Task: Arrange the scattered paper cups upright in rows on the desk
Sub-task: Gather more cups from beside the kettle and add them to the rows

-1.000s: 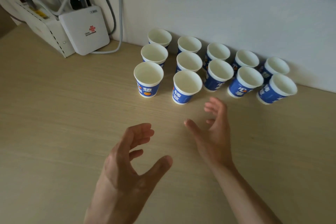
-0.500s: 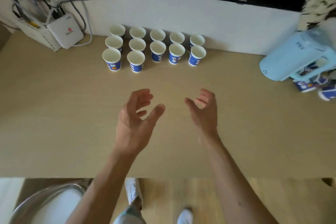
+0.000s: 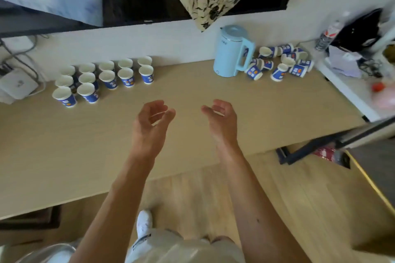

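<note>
Both hands, left [image 3: 150, 126] & right [image 3: 222, 121], open, empty; may topple kettle [image 3: 229, 51] or crush tipped cups [image 3: 277, 64] if grabbing too fast.

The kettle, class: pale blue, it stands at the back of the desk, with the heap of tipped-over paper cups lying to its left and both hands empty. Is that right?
One detail is wrong. In the head view the tipped-over cups lie to the right of the kettle; the cups on its left stand upright in rows. The rest holds: left hand and right hand are empty.
</note>
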Tool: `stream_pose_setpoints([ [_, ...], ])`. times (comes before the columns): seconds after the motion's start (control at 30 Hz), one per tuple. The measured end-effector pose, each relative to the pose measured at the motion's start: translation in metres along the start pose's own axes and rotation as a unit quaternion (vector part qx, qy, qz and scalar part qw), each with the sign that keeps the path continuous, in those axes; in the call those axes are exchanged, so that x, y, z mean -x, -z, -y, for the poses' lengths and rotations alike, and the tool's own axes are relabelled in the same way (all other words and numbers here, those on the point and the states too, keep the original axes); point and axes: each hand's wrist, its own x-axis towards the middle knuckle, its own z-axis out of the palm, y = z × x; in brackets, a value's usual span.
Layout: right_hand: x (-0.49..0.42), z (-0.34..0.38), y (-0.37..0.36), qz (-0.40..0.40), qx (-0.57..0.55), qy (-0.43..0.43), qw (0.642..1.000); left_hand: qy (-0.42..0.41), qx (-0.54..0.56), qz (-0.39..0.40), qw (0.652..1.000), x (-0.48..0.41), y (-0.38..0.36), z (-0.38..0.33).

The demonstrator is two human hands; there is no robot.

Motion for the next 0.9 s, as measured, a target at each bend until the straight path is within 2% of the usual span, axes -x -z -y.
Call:
stream_pose_setpoints([
  [0.13,0.001,0.014,0.072,-0.027,-0.014,-0.013,0.999,-0.009,-0.002,0.052,0.999,0.022,-0.063,-0.016],
  [0.37,-0.021,0.019,0.152,-0.072,-0.023,-0.037,0.996,-0.011,-0.018,0.114,0.993,0.026,-0.145,-0.035],
  [0.6,-0.097,0.020,0.216,-0.107,-0.023,-0.030,0.994,-0.017,-0.022,0.150,0.988,-0.021,-0.235,-0.027],
  [0.9,-0.216,0.023,0.294,-0.124,0.066,-0.071,0.988,0.037,-0.004,0.184,0.982,-0.083,-0.366,-0.018],
])
